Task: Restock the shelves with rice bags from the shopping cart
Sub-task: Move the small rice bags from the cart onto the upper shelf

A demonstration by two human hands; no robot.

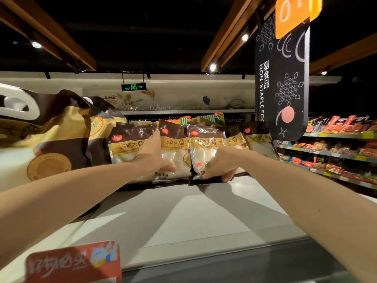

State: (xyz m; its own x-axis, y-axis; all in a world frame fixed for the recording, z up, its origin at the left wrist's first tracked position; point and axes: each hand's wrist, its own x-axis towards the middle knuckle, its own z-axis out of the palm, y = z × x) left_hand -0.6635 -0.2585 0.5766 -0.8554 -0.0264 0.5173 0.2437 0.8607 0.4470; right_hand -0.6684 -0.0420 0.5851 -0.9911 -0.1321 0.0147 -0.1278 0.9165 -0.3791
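1. the rice bags (130, 152) stand upright in a row at the back of the shelf (183, 221), touching side to side.
2. left hand (155, 156) pinches the centre bag (175, 148) at its left edge. right hand (220, 166) curls round the right bag (206, 148) at its bottom corner.
3. risk: the bags look soft, so an uneven release could tip one forward onto its neighbours.
4. big sacks (61, 139) crowd the left end. bare shelf runs to the front edge, leaving room for the arms.

The black hanging banner (285, 88) at upper right read "副食品 NON-STAPLE FOO". At centre, the rice bags (174, 142) read "五常大" and "250g".
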